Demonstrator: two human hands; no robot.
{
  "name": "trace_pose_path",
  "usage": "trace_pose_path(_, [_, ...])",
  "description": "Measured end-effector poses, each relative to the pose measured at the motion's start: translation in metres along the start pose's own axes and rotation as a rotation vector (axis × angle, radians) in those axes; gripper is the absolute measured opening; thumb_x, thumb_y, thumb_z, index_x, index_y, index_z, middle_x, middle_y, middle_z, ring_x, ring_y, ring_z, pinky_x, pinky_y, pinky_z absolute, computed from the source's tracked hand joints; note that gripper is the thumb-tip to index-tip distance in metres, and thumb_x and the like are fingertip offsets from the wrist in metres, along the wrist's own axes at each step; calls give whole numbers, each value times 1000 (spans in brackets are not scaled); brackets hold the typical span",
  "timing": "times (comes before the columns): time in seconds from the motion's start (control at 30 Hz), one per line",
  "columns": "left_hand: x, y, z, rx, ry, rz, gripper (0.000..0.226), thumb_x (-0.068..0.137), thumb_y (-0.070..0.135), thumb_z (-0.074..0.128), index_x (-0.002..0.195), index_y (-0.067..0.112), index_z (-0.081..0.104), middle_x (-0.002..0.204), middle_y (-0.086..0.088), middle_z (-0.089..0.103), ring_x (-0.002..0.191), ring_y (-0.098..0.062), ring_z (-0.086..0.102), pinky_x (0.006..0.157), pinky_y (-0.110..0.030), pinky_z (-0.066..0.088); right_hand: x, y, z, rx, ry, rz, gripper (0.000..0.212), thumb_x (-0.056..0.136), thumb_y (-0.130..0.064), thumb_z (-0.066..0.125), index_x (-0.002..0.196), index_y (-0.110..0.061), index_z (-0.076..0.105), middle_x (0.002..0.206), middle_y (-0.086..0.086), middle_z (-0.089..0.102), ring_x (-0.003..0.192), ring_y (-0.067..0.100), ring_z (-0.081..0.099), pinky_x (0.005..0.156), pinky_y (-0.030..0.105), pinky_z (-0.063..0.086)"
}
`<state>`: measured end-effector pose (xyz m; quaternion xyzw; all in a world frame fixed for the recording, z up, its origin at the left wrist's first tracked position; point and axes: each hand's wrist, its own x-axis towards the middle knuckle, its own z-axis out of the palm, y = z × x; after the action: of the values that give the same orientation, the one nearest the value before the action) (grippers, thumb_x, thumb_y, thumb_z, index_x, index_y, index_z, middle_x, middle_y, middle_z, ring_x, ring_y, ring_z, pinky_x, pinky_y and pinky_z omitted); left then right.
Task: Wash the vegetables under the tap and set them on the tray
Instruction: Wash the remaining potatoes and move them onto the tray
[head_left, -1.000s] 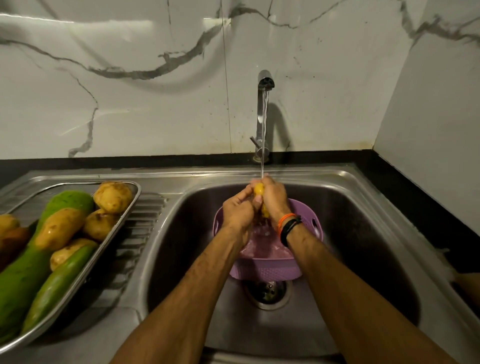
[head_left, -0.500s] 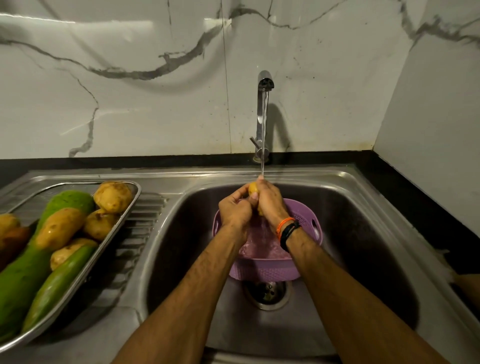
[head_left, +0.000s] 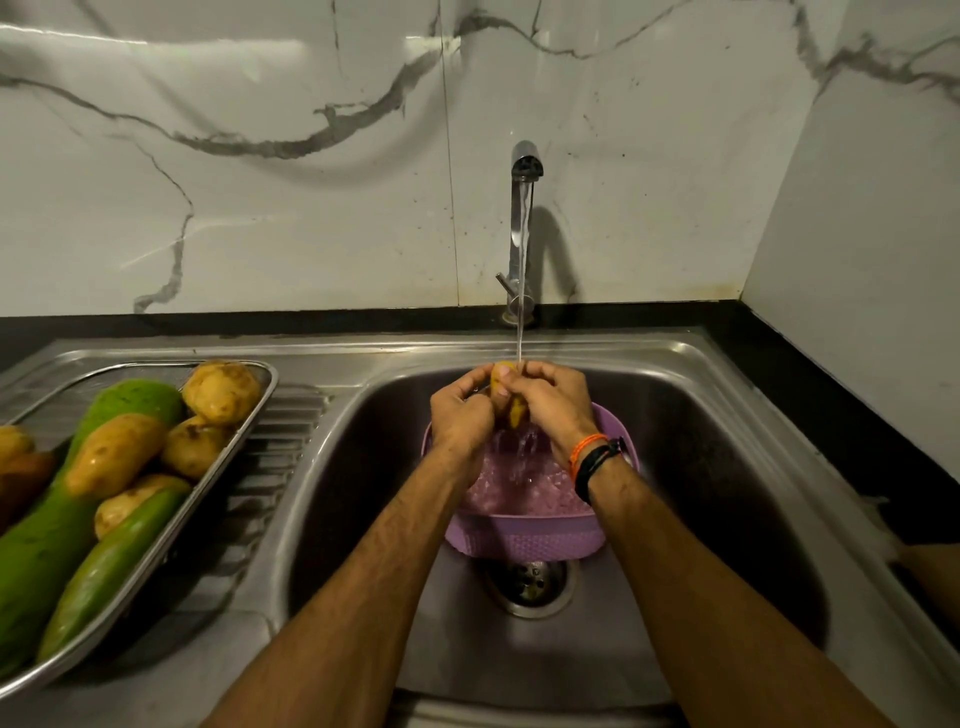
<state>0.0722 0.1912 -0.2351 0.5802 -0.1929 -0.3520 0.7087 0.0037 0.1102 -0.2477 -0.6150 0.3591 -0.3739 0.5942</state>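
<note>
A thin stream of water runs from the steel tap (head_left: 525, 166) onto a small yellow potato (head_left: 503, 375). My left hand (head_left: 460, 413) and my right hand (head_left: 553, 402) both grip this potato, fingers curled round it, above a purple colander (head_left: 524, 540) that stands in the sink. Water splashes down into the colander. Most of the potato is hidden by my fingers. At the left, a steel tray (head_left: 234, 457) on the drainboard holds several potatoes (head_left: 221, 389) and long green gourds (head_left: 47, 551).
The steel sink basin (head_left: 727, 493) has its drain (head_left: 530, 579) just in front of the colander. A ribbed drainboard (head_left: 280, 457) lies between tray and basin. A marble wall stands behind and at the right. Black counter borders the sink.
My hands have shifted slightly around the potato under the stream, turning it between them. The tray and colander have not moved.
</note>
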Motion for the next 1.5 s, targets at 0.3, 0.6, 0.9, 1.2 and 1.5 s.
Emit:
trace_pose_path(0.3, [3,-1,-4,24,65,-44,23,94,-1,60,114,3,68,101,-17,72,90,-29,72,75,-42,62,0,-2,6,130,84,75,12,92,-21,64,101,-14,69,103,10,71,101,28,67,90,51,55])
trace_pose_path(0.6, [2,-1,-3,1,24,-65,24,93,4,63,117,8,68,105,-13,71,98,-28,70,85,-43,59,-4,-7,4,108,167,102,19,93,-17,62,110,-10,66,110,10,69,102,27,65,91,46,55])
trace_pose_path(0.9, [-1,-4,-3,16,-33,8,23,90,5,68,113,5,66,103,-13,72,101,-27,70,86,-45,59,-9,-5,17,-85,142,67,38,98,-44,45,99,-17,72,99,8,72,96,25,66,91,47,53])
trace_pose_path(1.2, [-4,-4,-4,30,-203,-28,39,93,-7,55,121,17,67,109,-12,72,106,-31,68,91,-49,56,-5,-17,19,-11,83,218,45,92,-49,44,96,-14,72,98,12,72,94,29,66,92,45,52])
trace_pose_path(1.5, [-4,0,-6,-105,-211,-79,43,94,-15,45,121,11,65,95,-11,73,87,-23,70,81,-42,60,-6,-22,25,-180,168,129,48,97,-46,38,116,-14,69,114,13,68,105,32,61,95,43,48])
